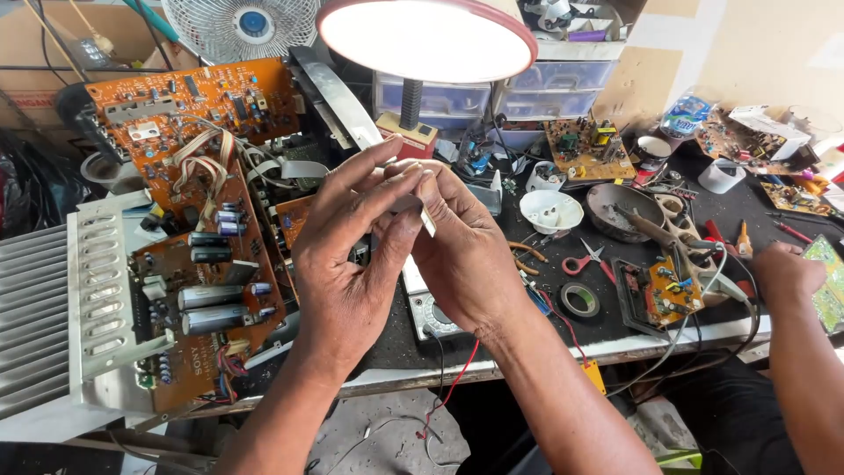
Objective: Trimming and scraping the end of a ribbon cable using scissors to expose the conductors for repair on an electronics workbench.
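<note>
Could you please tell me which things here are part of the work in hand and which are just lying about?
In hand:
left hand
right hand
small pale strip

Lying about:
red scissors
tape roll
white bowl
desk lamp

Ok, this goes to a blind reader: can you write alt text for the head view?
Two hands, left hand and right hand, pinch a small pale strip together above a cluttered repair bench, under a lit lamp. An orange circuit board lies left; another person's hand rests far right.

Electronics repair workshop, circuit boards, scissors, cluttered workbench
</note>
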